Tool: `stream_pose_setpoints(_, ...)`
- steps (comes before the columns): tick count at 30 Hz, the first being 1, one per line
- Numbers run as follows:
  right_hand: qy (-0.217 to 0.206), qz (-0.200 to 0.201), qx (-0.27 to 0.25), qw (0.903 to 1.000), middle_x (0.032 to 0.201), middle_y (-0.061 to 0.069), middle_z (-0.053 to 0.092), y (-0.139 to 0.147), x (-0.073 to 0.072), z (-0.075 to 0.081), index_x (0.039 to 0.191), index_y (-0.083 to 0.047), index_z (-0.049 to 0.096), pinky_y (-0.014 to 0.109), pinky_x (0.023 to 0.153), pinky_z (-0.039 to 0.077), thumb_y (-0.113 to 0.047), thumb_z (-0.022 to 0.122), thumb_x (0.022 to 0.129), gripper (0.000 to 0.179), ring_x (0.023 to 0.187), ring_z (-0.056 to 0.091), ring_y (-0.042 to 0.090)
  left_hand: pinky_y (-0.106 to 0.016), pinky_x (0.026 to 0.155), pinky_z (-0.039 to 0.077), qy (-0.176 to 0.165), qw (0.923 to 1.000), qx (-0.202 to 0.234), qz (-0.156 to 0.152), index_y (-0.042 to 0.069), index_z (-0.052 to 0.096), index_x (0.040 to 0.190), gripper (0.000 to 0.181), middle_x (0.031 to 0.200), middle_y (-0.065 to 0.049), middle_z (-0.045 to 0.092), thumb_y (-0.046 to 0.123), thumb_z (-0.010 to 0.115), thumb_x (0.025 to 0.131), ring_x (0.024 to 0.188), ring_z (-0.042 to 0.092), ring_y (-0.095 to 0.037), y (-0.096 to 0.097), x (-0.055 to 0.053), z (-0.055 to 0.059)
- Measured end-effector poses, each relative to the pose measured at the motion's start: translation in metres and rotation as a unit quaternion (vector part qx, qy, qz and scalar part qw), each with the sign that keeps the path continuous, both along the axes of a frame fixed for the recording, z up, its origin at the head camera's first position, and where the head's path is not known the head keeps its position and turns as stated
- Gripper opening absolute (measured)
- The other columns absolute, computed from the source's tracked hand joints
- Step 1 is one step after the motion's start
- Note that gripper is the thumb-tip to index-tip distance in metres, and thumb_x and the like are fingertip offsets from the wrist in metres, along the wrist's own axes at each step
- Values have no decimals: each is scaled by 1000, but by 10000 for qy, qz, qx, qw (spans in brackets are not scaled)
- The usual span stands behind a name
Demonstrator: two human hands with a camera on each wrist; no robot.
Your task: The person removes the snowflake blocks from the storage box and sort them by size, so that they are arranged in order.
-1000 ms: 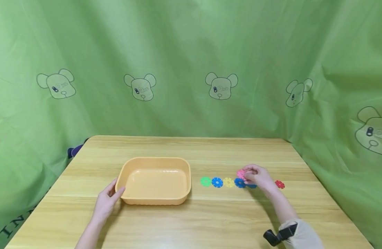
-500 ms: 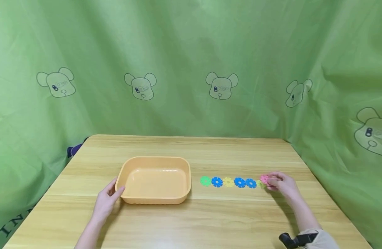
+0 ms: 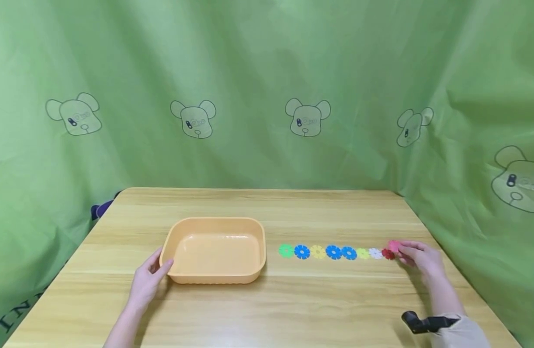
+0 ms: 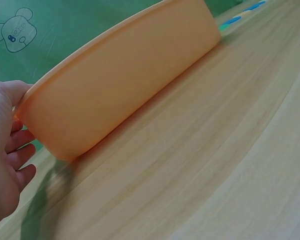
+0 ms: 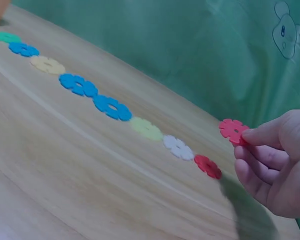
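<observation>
My right hand (image 3: 425,258) pinches a pink snowflake disc (image 5: 233,131) between thumb and fingers, held up over the right end of a row of discs. The red disc (image 5: 207,166) lies closest to it. Leftward from there run a white disc (image 5: 178,147), a yellow-green one (image 5: 146,128), two blue ones (image 3: 348,253), a pale yellow one (image 3: 318,252), another blue and a green disc (image 3: 286,251). At the left, my left hand (image 3: 147,280) grips the near-left rim of an orange plastic basin (image 3: 216,279), thumb over the edge and fingers outside.
The wooden table (image 3: 267,314) carries the basin left of the disc row. Behind and beside it hangs a green curtain (image 3: 249,63) with bear-head prints. A black strap (image 3: 430,323) sits on the right sleeve.
My right hand has carried the pink disc rightward along the row, from above the blue discs to beside the red one, uncovering the yellow-green and white discs. The left hand stays on the basin.
</observation>
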State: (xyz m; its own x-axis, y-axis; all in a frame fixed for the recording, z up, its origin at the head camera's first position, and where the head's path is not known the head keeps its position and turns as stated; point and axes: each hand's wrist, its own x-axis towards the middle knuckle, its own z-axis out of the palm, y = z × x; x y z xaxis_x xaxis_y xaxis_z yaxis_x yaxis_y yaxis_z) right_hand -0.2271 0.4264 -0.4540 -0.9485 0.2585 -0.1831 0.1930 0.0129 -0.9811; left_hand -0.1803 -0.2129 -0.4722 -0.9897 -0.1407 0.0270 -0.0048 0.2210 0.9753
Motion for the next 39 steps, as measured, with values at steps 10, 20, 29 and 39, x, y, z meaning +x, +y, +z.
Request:
stream_pose_setpoints(10, -361, -549, 1179, 9909, 68, -15, 60, 15, -2, -11, 77, -21, 66, 19, 58, 55, -9, 63, 86, 15, 62, 60, 0, -11, 95, 32, 19, 10000, -24, 9, -7, 30, 140, 62, 145, -23, 29, 19, 59, 92, 132, 31, -33, 2, 1, 2)
stream_pose_setpoints(20, -487, -551, 2414, 9676, 66, -4, 59, 16, -3, -17, 109, 17, 55, 24, 48, 54, -8, 60, 86, 35, 56, 57, 7, -13, 98, 32, -5, 10000, -63, 31, -7, 30, 140, 63, 145, -22, 30, 20, 59, 92, 132, 31, -32, 1, 3, 1)
stream_pose_setpoints(29, -594, -639, 2646, 9604, 68, -2, 59, 15, -7, -18, 106, 16, 58, 23, 46, 52, -8, 61, 85, 32, 55, 56, 8, -4, 90, 32, 130, 9999, -47, 26, -8, 32, 139, 62, 144, -24, 31, 20, 60, 91, 131, 32, -34, 0, 3, -1)
stream_pose_setpoints(39, -551, -659, 2480, 9650, 68, -6, 60, 14, -3, -18, 110, 15, 56, 23, 47, 52, -12, 62, 86, 37, 57, 57, 5, -41, 108, 26, 292, 9981, -541, 86, -7, 9, 145, 79, 146, -24, 26, 24, 59, 92, 132, 28, -40, -2, 4, -4)
